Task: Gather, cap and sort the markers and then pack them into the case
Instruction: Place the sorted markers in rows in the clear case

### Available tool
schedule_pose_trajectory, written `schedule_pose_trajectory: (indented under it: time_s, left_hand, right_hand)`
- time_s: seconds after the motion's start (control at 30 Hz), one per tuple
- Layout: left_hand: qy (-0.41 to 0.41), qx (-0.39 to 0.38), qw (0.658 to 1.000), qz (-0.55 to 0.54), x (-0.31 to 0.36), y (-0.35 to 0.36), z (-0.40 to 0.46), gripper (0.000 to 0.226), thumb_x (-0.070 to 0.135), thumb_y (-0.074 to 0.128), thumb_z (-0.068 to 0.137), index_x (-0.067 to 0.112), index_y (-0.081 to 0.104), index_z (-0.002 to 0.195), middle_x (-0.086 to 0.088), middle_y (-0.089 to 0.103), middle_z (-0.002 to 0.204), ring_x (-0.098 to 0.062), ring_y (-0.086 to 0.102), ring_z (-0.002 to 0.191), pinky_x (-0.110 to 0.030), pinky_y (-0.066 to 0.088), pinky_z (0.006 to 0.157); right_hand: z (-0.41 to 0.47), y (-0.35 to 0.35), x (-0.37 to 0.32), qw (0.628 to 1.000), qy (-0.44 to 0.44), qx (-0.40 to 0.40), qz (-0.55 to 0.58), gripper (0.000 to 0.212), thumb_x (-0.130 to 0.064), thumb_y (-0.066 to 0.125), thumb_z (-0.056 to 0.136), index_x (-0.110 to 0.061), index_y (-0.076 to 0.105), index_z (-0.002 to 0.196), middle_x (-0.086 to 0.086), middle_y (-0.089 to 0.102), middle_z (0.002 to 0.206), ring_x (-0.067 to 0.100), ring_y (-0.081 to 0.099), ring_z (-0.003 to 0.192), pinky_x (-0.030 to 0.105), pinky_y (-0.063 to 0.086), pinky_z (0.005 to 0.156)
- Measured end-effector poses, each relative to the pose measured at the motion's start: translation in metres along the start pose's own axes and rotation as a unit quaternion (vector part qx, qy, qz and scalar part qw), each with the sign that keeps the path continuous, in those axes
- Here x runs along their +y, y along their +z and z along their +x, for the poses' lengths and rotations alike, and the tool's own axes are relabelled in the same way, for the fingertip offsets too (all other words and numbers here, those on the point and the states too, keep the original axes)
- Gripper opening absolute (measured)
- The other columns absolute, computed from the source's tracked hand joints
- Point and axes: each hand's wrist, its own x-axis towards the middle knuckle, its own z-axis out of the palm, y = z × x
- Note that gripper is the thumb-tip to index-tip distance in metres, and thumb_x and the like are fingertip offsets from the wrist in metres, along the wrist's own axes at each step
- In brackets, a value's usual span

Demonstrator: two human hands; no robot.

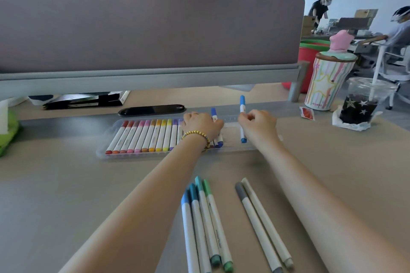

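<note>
1. Head view looks down on a tan desk where a clear plastic case lies open, just before a grey divider panel.
2. Inside the case a row of capped markers lies side by side, running from red and orange on the left through yellow to purple.
3. The person's left hand, with a beaded bracelet at the wrist, rests on the right end of that row, fingers curled around a dark blue marker whose cap sticks up past the knuckles.
4. The right hand pinches a lighter blue marker between thumb and fingers, holding it nearly upright over the bare right part of the case.
5. The two hands sit near each other but do not touch.
6. Nearer the camera, between the forearms, four markers in blue, teal and green lie together on the desk.
7. Just to their right lies a pair of grey markers.
8. A black phone lies behind the case.
9. At the far right stand a striped cup and an iced drink with a straw.
</note>
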Motion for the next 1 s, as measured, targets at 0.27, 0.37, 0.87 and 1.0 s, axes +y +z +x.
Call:
schedule_pose_trajectory:
  time_s: [0.27, 0.37, 0.87, 1.0]
  left_hand:
    - [0.021, 0.028, 0.999, 0.035, 0.006, 0.02, -0.001, 0.047, 0.043, 0.037, 0.092, 0.011, 0.057, 0.12, -0.014, 0.043, 0.13, -0.032, 0.035, 0.122, -0.042, 0.029, 0.103]
    - [0.027, 0.012, 0.999, 0.017, 0.005, 0.019, 0.001, 0.046, 0.044, 0.037, 0.093, 0.011, 0.052, 0.122, -0.014, 0.042, 0.131, -0.031, 0.036, 0.123, -0.044, 0.031, 0.105]
    - [0.142, -0.11, 0.977, 0.116, -0.018, 0.01, -0.007, 0.055, 0.05, 0.02, 0.097, 0.033, 0.012, 0.148, 0.003, 0.005, 0.158, -0.027, -0.005, 0.144, -0.059, 0.001, 0.113]
    - [0.132, -0.109, 0.977, 0.129, -0.014, 0.006, -0.008, 0.053, 0.049, 0.021, 0.097, 0.034, 0.014, 0.147, 0.003, 0.009, 0.157, -0.027, -0.002, 0.144, -0.06, 0.004, 0.111]
  right_hand:
    - [-0.001, 0.008, 0.008, 0.997, -0.062, 0.051, 0.009, 0.042, -0.03, 0.05, 0.091, -0.016, 0.039, 0.052, 0.003, 0.048, 0.065, 0.026, 0.046, 0.082, 0.029, 0.03, 0.065]
    - [-0.006, 0.006, 0.005, 0.996, -0.077, 0.05, 0.014, 0.034, -0.03, 0.05, 0.093, -0.009, 0.051, 0.066, 0.004, 0.053, 0.08, 0.02, 0.041, 0.089, 0.03, 0.032, 0.069]
    - [-0.009, 0.004, 0.006, 0.998, -0.058, 0.026, 0.005, 0.033, -0.03, 0.049, 0.093, -0.014, 0.045, 0.064, 0.0, 0.05, 0.082, 0.018, 0.035, 0.089, 0.031, 0.033, 0.073]
    - [-0.01, 0.004, 0.008, 0.998, -0.062, 0.024, -0.004, 0.031, -0.029, 0.049, 0.093, -0.012, 0.048, 0.068, 0.003, 0.052, 0.083, 0.02, 0.037, 0.092, 0.034, 0.037, 0.076]
